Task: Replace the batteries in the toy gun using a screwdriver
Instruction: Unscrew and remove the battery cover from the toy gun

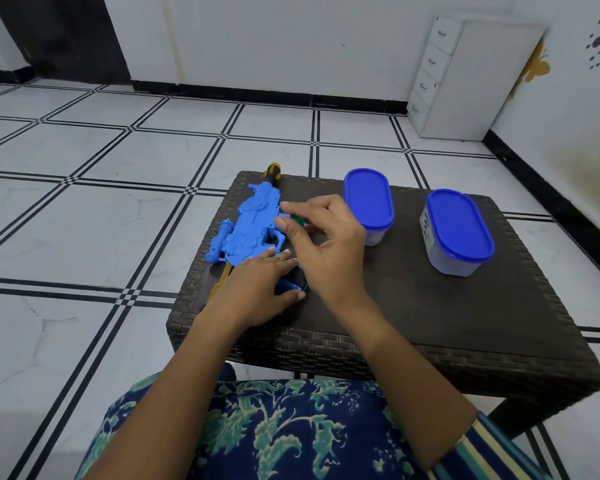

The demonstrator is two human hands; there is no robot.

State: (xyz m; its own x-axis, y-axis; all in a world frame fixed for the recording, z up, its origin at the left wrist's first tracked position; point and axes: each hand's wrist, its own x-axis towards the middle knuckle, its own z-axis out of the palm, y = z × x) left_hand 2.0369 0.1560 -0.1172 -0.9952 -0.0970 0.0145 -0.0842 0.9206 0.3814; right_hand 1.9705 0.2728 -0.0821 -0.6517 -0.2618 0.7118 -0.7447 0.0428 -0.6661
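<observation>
Floor (84, 202): white tiles with dark double lines, all around and under the toy gun's support.
Table (430, 306): dark woven top; it carries the toy gun on its left part.
Drawer unit (465, 81): white, well beyond the toy gun, against the far right wall.
Toy gun (253, 220): blue, lying flat on its side, yellow-tipped muzzle pointing away from the person and the stock end toward them.
Near tub (459, 230): blue lid on, well to the right of the toy gun.
Far tub (368, 202): blue lid on, right of the toy gun and closer to it than the near tub.
Left hand (257, 278): fingers straight, pressed flat over the toy gun's rear part — steadying it, holding nothing.
Right hand (329, 251): just right of the toy gun's grip, thumb and fingers closed narrowly on a green item (298, 220).
Green item: mostly hidden; probably the screwdriver, though its tip cannot be seen.
Progress: no loose cover, screw or battery shows, and both tubs are lidded — so this looks like an early stage, with the tool at the compartment.
Left to do: open the compartment, swap the cells, screw the cover back.
</observation>
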